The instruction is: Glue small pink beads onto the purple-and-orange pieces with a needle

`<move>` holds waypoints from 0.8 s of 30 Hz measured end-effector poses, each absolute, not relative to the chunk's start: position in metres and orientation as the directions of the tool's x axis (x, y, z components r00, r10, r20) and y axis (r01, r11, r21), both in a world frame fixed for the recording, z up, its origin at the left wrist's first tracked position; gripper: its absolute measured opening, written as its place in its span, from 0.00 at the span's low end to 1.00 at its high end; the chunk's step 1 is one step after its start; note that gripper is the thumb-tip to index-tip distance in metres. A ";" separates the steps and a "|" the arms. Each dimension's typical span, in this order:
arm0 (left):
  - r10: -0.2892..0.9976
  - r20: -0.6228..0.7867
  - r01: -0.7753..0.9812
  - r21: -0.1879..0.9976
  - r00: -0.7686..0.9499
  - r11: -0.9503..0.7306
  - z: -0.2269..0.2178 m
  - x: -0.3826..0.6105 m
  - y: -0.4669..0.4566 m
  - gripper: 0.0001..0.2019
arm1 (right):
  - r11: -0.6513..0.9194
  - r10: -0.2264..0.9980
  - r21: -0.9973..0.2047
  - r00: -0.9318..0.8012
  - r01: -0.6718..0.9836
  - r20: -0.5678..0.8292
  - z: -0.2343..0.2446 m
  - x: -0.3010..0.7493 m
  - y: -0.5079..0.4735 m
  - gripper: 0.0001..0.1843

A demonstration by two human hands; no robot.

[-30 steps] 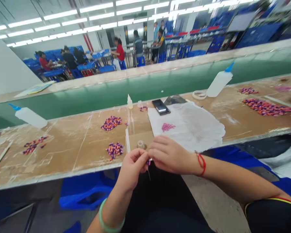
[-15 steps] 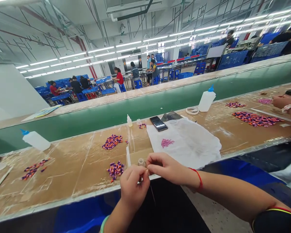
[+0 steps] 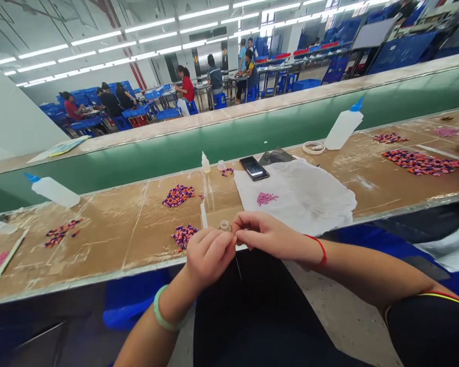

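Observation:
At the table's front edge my left hand and my right hand meet fingertip to fingertip, both pinched closed. What lies between the fingertips is too small to make out; a thin pale line hangs below them. Just behind the hands stands a small clear jar, partly covered by my fingers. A pile of purple and orange pieces lies left of my left hand, with a larger pile behind it. Tiny pink beads rest on a white cloth beyond my right hand.
A phone lies at the cloth's back edge. A small dropper bottle stands left of it. White blue-capped bottles stand or lean at both sides, with a tape roll on the right. A green panel runs behind the table.
The view has tilted down, showing more of my lap and arms. My fingertips stay pinched together in front of the jar. The co-worker's hand at the right has mostly left the frame.

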State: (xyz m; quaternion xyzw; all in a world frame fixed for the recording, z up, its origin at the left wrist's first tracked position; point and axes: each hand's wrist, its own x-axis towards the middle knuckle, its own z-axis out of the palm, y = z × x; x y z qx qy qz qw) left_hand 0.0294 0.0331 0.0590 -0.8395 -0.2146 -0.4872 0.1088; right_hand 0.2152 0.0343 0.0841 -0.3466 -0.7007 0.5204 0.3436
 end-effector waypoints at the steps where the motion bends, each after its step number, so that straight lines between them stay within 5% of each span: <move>1: 0.263 0.862 0.466 0.035 0.434 -0.884 0.058 0.029 0.034 0.07 | 0.227 0.840 -0.966 -0.527 0.126 0.129 0.085 0.215 0.034 0.06; 7: 0.390 0.851 0.489 0.188 0.352 -0.852 0.054 0.027 0.034 0.07 | 0.291 0.822 -0.950 -0.537 0.111 0.189 0.082 0.212 0.035 0.06; 10: 0.587 0.784 0.448 0.460 0.200 -0.767 0.048 0.024 0.032 0.06 | 0.312 0.812 -0.944 -0.546 0.109 0.205 0.080 0.212 0.038 0.07; 15: 0.884 0.468 0.217 0.863 -0.003 -0.456 0.034 0.012 0.029 0.07 | 0.456 0.772 -0.867 -0.575 0.201 0.273 0.080 0.214 0.048 0.08; 20: 0.974 0.223 0.156 0.962 0.034 -0.225 0.022 0.004 0.029 0.09 | 0.627 0.705 -0.687 -0.644 0.367 0.299 0.070 0.219 0.075 0.08; 24: 0.996 0.052 0.098 0.993 0.072 -0.059 0.007 0.005 0.030 0.06 | 0.742 0.634 -0.434 -0.745 0.510 0.208 0.048 0.221 0.102 0.07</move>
